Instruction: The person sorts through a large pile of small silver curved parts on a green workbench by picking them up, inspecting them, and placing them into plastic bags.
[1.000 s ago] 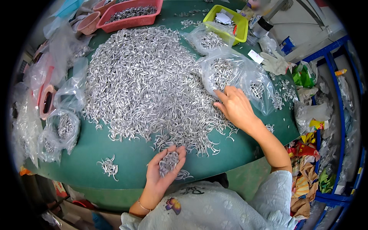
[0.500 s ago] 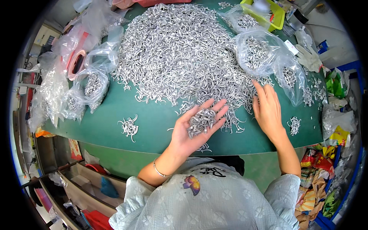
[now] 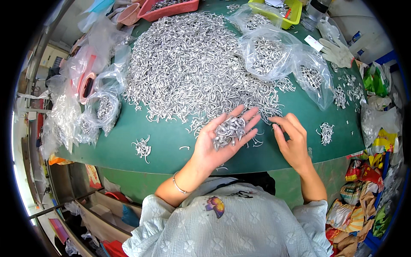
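Green and rounded, the work table (image 3: 171, 141) carries a great heap of small silver metal hooks (image 3: 192, 64) across its middle; everything else sits about that heap; clear plastic bags of the same hooks (image 3: 267, 53) lie at its right edge, more bags (image 3: 100, 109) at its left, a red tray (image 3: 169, 6) and a yellow tray (image 3: 280, 6) beyond its far side, a white work glove (image 3: 338, 52) further right again; a small loose cluster of hooks (image 3: 142, 147) lies apart on the near left. Just at the heap's near edge the left hand (image 3: 222, 137) is turned palm up and spread flat, cradling a handful of hooks (image 3: 229, 130); half a second ago it was in much the same pose but lower against the table rim, so it has lifted the load slightly toward the heap. The right hand (image 3: 291, 143) (a moment ago laid flat on the hooks at the heap's right fringe) has come off them and now hovers beside the left palm, fingers (image 3: 280, 126) loosely curled and drawn toward a pinch, holding nothing that I can make out; to judge by this, scooping has given way to picking pieces out of the cupped handful.
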Demonstrator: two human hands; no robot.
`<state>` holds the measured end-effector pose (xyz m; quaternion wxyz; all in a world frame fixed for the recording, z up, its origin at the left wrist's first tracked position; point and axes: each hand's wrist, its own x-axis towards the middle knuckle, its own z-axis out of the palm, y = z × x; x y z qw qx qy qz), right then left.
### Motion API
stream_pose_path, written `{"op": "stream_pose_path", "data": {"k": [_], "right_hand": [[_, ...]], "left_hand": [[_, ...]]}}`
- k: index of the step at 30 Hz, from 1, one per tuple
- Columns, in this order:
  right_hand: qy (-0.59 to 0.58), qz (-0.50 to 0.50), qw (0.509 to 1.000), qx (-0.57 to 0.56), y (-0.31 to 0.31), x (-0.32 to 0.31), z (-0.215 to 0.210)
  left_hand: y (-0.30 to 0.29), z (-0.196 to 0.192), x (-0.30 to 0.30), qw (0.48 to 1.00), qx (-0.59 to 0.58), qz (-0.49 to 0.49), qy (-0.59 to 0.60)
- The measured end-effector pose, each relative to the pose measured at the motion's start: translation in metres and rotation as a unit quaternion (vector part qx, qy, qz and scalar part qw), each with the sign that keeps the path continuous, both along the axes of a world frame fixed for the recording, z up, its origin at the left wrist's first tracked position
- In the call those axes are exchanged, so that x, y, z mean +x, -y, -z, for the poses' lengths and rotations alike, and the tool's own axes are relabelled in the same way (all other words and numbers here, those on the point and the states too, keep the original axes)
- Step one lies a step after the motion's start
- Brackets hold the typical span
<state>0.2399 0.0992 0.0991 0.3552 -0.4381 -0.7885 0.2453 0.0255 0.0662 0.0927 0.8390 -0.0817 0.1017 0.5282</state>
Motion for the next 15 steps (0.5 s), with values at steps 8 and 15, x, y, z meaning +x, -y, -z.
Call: {"op": "stream_pose_path", "data": {"k": [8,15], "right_hand": [[-0.04,0.015,0.999,-0.017,0.004,0.007,0.018],[-0.078,0.034,0.995,-0.055,0.009,0.012,0.039]], "left_hand": [[-0.032,-0.006,0.01,0.999,-0.033,0.001,0.003],[-0.108,-0.033,0.03,0.993,0.001,-0.033,-0.111]]}}
